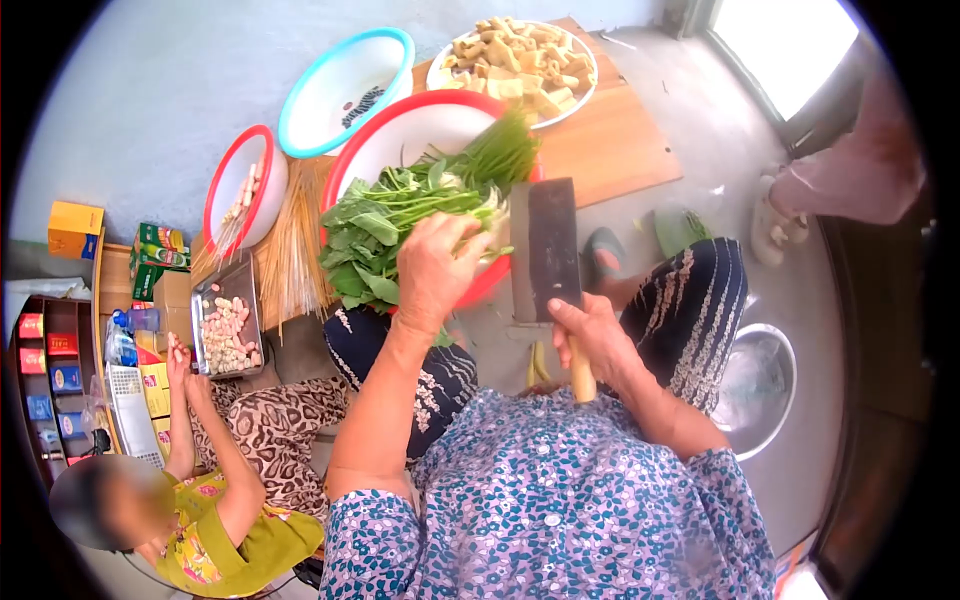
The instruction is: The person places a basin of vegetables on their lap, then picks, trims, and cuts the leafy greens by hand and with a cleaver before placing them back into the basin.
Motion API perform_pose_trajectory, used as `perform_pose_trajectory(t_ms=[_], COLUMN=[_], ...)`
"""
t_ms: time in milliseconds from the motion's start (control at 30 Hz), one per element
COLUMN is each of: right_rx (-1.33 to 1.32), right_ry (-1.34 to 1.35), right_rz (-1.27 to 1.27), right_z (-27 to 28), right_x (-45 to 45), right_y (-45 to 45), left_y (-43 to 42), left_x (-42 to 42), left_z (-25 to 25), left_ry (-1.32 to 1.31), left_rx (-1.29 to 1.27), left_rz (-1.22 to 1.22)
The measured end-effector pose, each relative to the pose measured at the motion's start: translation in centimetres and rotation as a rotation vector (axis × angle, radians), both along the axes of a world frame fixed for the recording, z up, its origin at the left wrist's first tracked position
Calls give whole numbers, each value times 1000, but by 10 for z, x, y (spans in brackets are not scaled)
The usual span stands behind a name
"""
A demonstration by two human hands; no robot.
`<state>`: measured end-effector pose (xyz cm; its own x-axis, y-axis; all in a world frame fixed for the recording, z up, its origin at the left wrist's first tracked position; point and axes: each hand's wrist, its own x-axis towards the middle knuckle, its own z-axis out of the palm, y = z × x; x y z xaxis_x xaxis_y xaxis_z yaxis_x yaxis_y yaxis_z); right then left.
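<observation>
My right hand [597,340] is wrapped round the wooden handle of a wide dark cleaver [553,240], whose blade points away from me beside the red-rimmed basin. Over the near side of that basin [352,150], my left hand [435,265] has its fingers bent against the stems of leafy greens [375,225]. Whether the fingers grip a stem is hard to make out. A bunch of thin green stalks [500,150] lies at the basin's far right side.
Beyond are a blue-rimmed basin [300,105], a plate of tan pieces [520,65] and a small red-rimmed basin [215,195]. A co-worker [225,500] sits at left by a metal tray [253,270]. A metal bowl [770,385] stands at right; another person's leg [840,185] is beyond.
</observation>
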<state>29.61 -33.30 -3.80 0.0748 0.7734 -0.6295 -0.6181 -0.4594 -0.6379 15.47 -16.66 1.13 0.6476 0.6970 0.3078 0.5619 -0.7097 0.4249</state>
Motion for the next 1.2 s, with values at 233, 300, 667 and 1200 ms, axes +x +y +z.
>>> perform_pose_trajectory(t_ms=[233,300,667,1200], right_rx=[45,46,21,105], right_ry=[-130,-124,-717,-1808], right_rz=[21,7,-289,215], right_z=[1,-6,-57,-113], right_x=[1,1,55,99], right_y=[-7,-12,3,94], left_y=[-39,-40,-80,-55], left_x=[17,17,-9,-33], left_z=[-35,-45,-120,-166], left_ry=[-165,-236,-186,-265], left_rx=[-279,-307,-601,-1195], left_rz=[124,189,99,242])
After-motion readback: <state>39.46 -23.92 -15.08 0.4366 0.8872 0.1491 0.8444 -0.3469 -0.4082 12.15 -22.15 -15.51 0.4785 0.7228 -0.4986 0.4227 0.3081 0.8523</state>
